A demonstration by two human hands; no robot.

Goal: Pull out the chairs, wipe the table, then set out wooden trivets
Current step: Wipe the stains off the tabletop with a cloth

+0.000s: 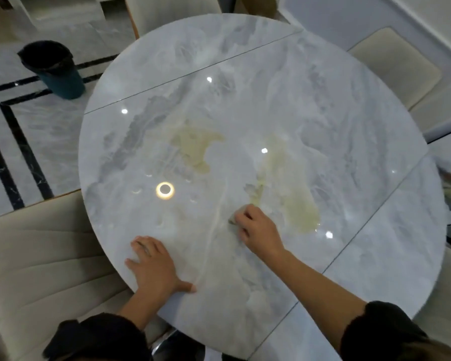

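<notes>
Dark sleeves (97, 334) framed the table (245, 61); a soft, pliable cloth (233, 217) was bunched in the right hand (258, 227), the left hand (151, 264) pressed flat, empty.

A home dining room. Cream padded chairs (50, 256) ring a round marble counter (271, 87). A bin (54, 70) stands on the tiled floor (24, 152).

No readable txt, labels, brands or nos. showing anywhere: nothing legible appearing on the desk (258, 100), chairs, or bin.
</notes>
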